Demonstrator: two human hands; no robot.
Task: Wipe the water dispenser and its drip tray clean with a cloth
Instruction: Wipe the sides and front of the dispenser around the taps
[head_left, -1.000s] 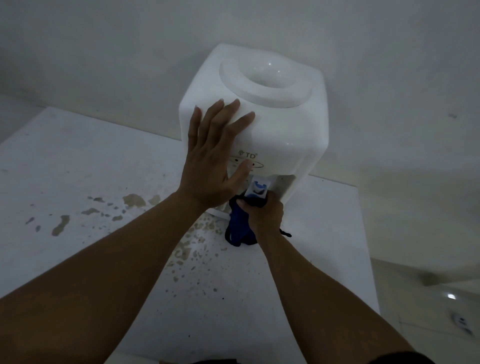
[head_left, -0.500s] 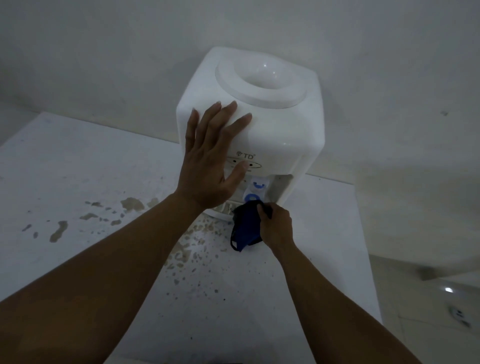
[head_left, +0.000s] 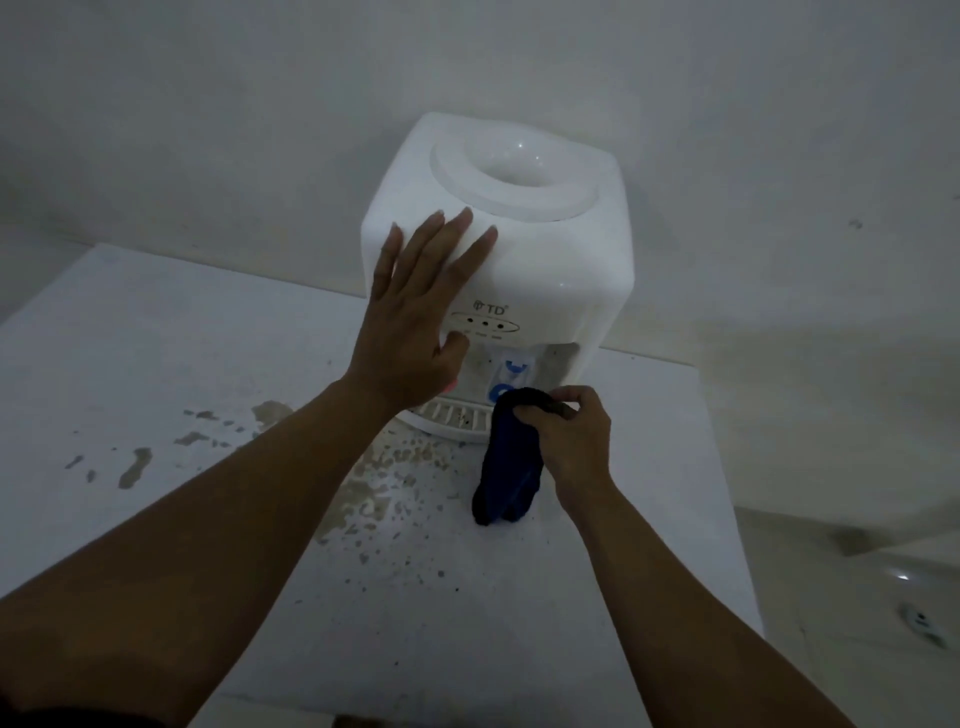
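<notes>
Bracing the white water dispenser (head_left: 545, 270) on the tabletop (head_left: 156, 364) with flat, open-fingered left hand (head_left: 410, 332), right hand (head_left: 569, 441) pinches limp dark-blue cloth (head_left: 511, 467) at drip tray (head_left: 452, 415); dispenser likely light, slick, needs steadying.

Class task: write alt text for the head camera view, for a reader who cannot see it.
A person's left hand presses flat against a white water dispenser while the right hand holds a dark blue cloth at its drip tray. The dispenser stands on a stained white table.
</notes>
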